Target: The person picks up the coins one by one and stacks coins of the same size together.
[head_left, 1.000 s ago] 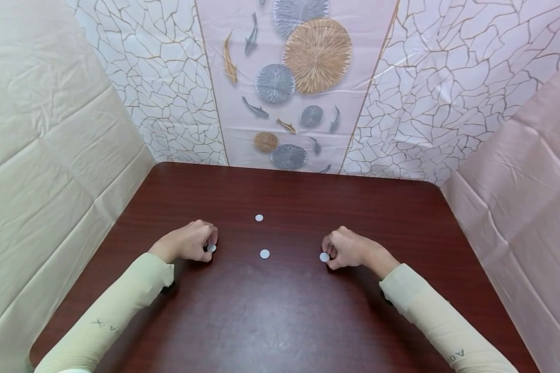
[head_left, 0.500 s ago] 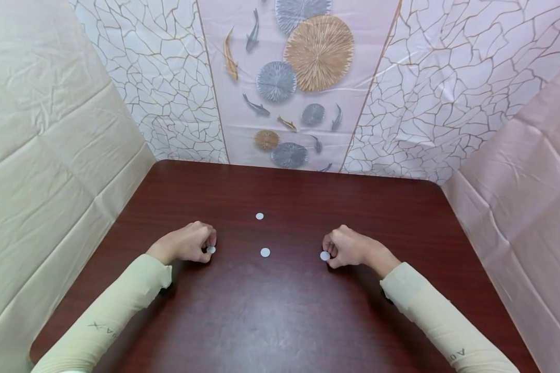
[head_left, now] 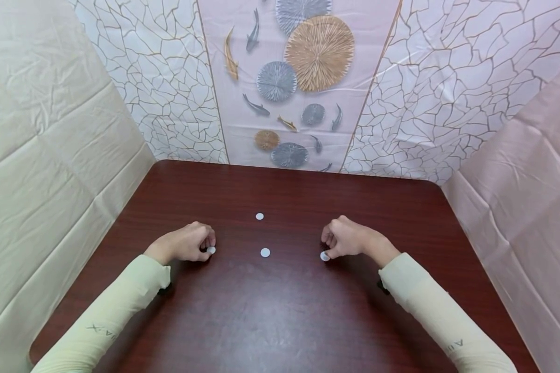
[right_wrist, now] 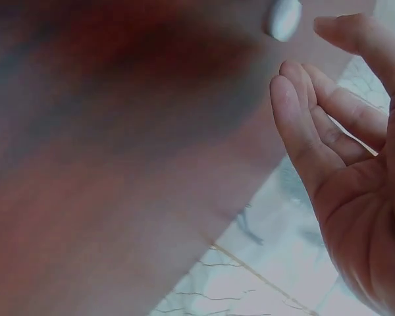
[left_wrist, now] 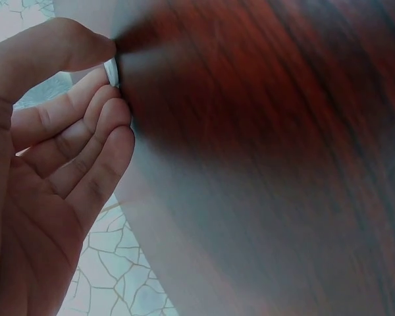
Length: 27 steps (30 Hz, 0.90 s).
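On the left of the table, my left hand (head_left: 186,242) pinches a small flat white disc (head_left: 212,249) at the tabletop. The left wrist view shows the disc (left_wrist: 112,74) edge-on between thumb and index finger, the other fingers bent beside it. To the right, a second white disc (head_left: 324,256) lies on the wood under my right hand (head_left: 351,238). In the right wrist view that disc (right_wrist: 285,20) lies free of the fingers, with a gap to the thumb and fingertips. Two more white discs, a far one (head_left: 260,216) and a nearer one (head_left: 265,253), lie between the hands.
The dark red wooden table (head_left: 280,311) has rounded corners. A patterned cloth (head_left: 401,103) hangs behind its far edge, and plain pale cloth (head_left: 42,155) hangs along both sides.
My right hand has let go of its disc and risen slightly away from it; the disc stays in place. The left hand has barely moved, still at its disc.
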### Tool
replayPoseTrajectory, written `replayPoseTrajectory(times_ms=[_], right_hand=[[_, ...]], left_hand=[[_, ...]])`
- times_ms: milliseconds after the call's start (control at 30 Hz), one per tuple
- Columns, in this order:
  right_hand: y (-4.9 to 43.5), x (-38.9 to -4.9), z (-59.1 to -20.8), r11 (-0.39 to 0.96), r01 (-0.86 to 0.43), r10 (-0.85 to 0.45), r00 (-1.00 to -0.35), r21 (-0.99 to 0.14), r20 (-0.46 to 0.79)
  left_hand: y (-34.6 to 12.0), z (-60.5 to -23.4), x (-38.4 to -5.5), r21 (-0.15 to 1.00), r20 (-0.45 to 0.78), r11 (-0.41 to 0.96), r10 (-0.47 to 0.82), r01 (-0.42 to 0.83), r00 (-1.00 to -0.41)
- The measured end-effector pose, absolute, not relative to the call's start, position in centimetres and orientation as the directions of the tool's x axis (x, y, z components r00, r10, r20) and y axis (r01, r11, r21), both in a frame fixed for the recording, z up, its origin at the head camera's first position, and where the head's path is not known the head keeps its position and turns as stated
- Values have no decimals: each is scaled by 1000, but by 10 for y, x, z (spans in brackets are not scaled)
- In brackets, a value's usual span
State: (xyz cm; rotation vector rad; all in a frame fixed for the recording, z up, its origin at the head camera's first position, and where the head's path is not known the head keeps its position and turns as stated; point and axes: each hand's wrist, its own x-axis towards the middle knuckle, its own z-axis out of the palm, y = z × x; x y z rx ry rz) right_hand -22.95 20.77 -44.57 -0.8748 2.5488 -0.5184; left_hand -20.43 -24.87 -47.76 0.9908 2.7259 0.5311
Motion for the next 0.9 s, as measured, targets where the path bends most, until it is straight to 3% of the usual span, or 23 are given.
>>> replayPoseTrajectory(times_ms=[233, 433, 900], right_hand=[[175, -245, -427, 668, -619, -719, -680, -412, -145], [139, -259, -432, 645, -646, -739, -663, -407, -120], [64, -296, -447, 672, -654, -719, -688, -348, -97]], left_hand=[[-249, -478, -204, 407, -59, 718, 638, 565, -768], [-249, -481, -205, 399, -61, 723, 634, 564, -771], [-249, -481, -204, 381, -69, 732, 631, 565, -772]])
